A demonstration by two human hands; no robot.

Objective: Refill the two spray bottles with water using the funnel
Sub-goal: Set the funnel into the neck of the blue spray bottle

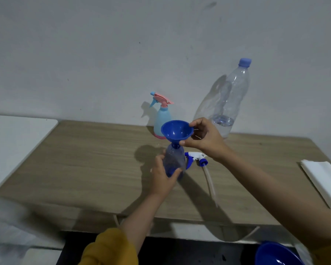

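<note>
Funnel-seating step: left hand grips the blue spray bottle on the tabletop, right hand pinches the blue funnel in its neck. Next: uncap the water bottle, pour slowly.

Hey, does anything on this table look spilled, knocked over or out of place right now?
Nothing looks spilled or damaged. The blue-and-white spray head lies on its side on the table, off its bottle, which fits refilling. The funnel sits in the blue bottle; the water bottle stands capped, nearly empty.
</note>
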